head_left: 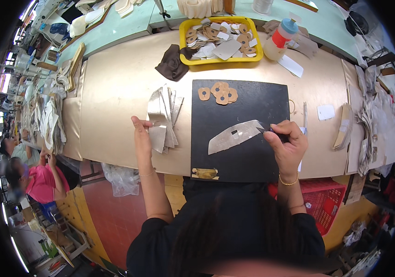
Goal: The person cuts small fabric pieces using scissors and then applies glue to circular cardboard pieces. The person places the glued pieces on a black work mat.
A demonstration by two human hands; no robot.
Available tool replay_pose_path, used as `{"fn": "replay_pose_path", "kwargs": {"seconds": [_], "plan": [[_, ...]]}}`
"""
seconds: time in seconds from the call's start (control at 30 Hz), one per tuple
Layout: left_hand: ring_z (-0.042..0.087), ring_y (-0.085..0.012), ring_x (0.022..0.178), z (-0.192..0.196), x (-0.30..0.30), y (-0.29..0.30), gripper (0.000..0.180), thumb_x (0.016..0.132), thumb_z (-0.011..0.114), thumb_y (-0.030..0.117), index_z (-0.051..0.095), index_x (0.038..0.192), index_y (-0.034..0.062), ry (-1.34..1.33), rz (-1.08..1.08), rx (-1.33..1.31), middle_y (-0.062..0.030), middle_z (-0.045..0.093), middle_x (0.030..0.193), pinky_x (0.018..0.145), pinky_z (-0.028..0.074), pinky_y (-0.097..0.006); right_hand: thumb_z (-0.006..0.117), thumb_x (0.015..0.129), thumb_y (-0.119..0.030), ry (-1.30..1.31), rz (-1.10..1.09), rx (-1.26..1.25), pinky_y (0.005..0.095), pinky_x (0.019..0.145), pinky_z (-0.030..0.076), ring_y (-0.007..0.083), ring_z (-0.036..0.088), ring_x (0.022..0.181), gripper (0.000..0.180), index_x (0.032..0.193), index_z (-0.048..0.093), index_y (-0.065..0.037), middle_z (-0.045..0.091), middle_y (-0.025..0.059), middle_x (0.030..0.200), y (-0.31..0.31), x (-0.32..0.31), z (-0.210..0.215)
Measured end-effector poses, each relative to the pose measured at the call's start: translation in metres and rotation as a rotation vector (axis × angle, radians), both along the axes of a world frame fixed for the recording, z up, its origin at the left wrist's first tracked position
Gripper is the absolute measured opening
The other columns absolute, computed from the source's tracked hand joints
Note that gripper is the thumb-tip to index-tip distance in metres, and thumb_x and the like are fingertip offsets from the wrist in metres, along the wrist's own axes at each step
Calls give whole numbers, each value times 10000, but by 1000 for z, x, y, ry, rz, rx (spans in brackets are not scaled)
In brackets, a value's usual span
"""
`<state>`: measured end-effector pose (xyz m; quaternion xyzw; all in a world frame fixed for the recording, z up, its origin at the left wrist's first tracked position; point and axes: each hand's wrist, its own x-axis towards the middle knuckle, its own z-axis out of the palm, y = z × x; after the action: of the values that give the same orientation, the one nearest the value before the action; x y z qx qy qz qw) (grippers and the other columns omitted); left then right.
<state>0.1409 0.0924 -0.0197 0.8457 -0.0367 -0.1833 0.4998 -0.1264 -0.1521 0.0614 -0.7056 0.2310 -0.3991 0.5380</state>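
Observation:
On the black mat [248, 168] lies a curved, silvery-grey cut piece [225, 138] with a small dark rectangular opening. My right hand [288, 141] is at the piece's right end, thumb and fingers pinched on a small dark tool [271, 131] whose kind I cannot make out. To the left of the mat, several similar silvery pieces [163, 120] lie in a fanned stack. My left hand [142, 134] is at the stack's left edge, fingers apart, with one digit reaching over the top piece. Brown patches with dark centres [222, 93] sit at the mat's upper left.
Beyond the mat stands a yellow basket [183, 44] full of brown and white patches. A dark cloth [172, 64] and a blue-topped bottle [278, 39] flank it. A white card [325, 112] lies at right. Below the table is a red crate [320, 203]; another person [45, 182] sits far left.

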Motion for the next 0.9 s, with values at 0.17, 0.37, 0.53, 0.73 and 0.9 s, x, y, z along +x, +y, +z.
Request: {"fn": "replay_pose_path", "kwargs": {"seconds": [0.17, 0.37, 0.53, 0.73, 0.9], "plan": [[573, -280, 907, 13, -9, 0, 742, 945, 383, 665, 534, 1077, -50, -75, -15, 354, -182, 593, 918, 864, 436, -372, 830, 752, -69, 7, -14, 20, 191, 586, 417, 59, 532, 649, 224, 844, 648, 22, 625, 36, 735, 0, -1, 1], [541, -383, 1043, 42, -56, -44, 566, 807, 751, 318, 526, 1192, -31, -614, -369, 359, -215, 570, 1107, 895, 437, -474, 832, 752, -70, 30, -9, 28, 189, 574, 411, 45, 515, 641, 223, 850, 651, 14, 622, 21, 748, 0, -1, 2], [494, -325, 1067, 19, -122, -102, 586, 700, 817, 167, 558, 1216, 61, -560, -843, 197, -133, 528, 1126, 899, 404, -417, 838, 756, -125, -10, -32, 110, 180, 587, 412, 36, 509, 654, 242, 826, 641, -3, 609, 6, 751, 8, 5, 3], [517, -276, 946, 0, -138, -110, 281, 704, 742, 31, 566, 916, 81, -587, -986, 84, -59, 535, 1002, 810, 392, -390, 788, 807, -167, 185, 6, 196, 221, 569, 389, 66, 471, 644, 233, 834, 639, 10, 572, 13, 738, -15, -10, -10], [568, -217, 918, -9, -143, -103, 200, 684, 630, -36, 561, 816, 98, -843, -995, -96, -24, 593, 931, 784, 386, -376, 730, 825, -138, 444, 87, -97, 297, 616, 445, 198, 556, 666, 170, 913, 679, -2, 573, 73, 779, -23, -4, -35]]}}
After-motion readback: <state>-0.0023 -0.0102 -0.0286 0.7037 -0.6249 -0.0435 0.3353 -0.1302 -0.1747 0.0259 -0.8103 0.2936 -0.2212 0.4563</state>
